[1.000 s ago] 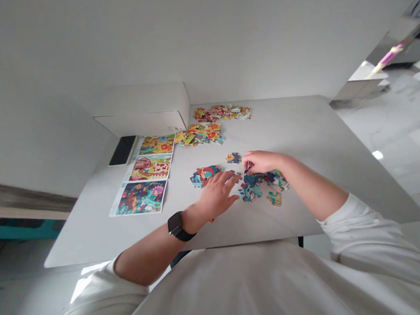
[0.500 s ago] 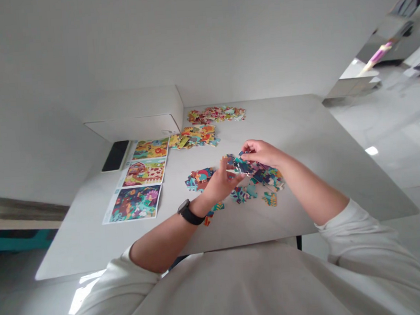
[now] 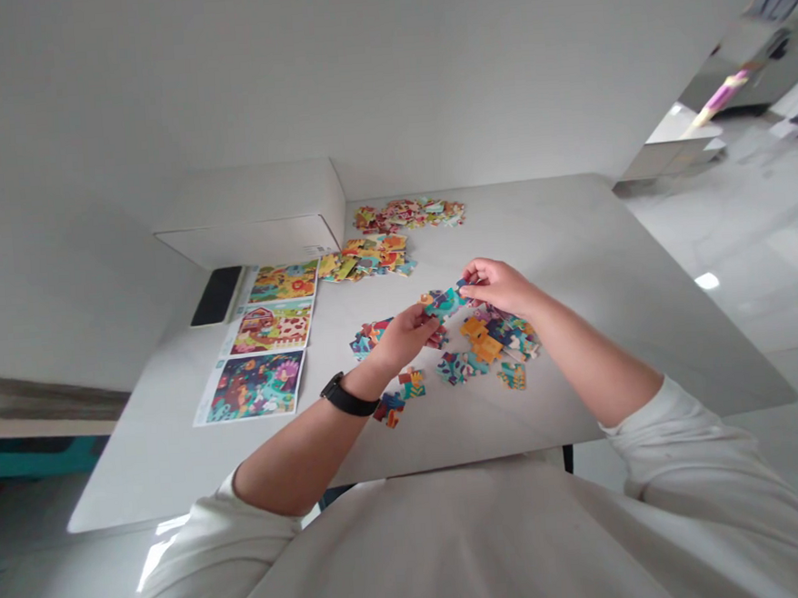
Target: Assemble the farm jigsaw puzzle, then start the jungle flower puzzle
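Observation:
My left hand [image 3: 405,335] and my right hand [image 3: 497,287] hold a teal jigsaw piece section [image 3: 444,303] between their fingertips, above the table. Under my right hand lies a loose cluster of puzzle pieces [image 3: 501,337], with orange pieces on top. A smaller cluster [image 3: 371,336] sits just beyond my left hand's fingers. Several more pieces [image 3: 393,409] lie near my left wrist, which wears a black smartwatch [image 3: 341,396]. Part of the table beneath my hands is hidden.
Three printed puzzle picture sheets [image 3: 258,341] lie side by side on the white table [image 3: 573,250]. Two heaps of colourful pieces [image 3: 407,214] stand at the far side. A black phone [image 3: 217,295] and a white box [image 3: 249,218] stand at the far left.
Both hands have risen from the table and come together on the teal piece, which my right hand alone pinched earlier. Orange pieces now show in the right cluster, and more pieces lie near my left wrist.

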`<state>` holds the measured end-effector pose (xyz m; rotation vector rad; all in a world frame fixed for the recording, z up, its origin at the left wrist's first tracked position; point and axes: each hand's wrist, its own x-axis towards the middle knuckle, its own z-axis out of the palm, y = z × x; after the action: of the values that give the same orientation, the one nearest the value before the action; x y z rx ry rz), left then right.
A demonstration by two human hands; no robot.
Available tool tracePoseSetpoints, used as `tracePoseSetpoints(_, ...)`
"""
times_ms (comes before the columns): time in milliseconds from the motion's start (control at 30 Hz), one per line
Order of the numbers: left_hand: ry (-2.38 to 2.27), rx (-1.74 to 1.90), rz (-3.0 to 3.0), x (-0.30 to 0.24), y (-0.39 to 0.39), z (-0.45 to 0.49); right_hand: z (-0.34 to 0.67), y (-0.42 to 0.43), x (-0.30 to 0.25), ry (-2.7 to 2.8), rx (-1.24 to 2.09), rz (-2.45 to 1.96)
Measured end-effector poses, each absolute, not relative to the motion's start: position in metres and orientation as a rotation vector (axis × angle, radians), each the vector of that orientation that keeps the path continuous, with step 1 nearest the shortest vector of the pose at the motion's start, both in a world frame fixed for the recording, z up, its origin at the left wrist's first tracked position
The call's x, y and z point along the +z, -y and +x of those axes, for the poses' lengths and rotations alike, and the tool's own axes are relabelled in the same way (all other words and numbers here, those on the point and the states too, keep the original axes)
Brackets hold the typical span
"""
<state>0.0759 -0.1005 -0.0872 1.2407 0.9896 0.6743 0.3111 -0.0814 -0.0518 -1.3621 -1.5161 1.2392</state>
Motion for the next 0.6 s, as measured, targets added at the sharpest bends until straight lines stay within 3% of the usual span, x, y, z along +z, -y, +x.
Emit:
tracePoseSetpoints(400,-1.145,0.669,1.571,-0.094,0.104,0.068,0.304,0.119,-0.040,1.773,0.614,-1.428)
tracePoseSetpoints(600,-1.200,0.636,1.584,-0.085,0.112,0.069,0.309,0.119,-0.056,1.628,0.810,-1.415)
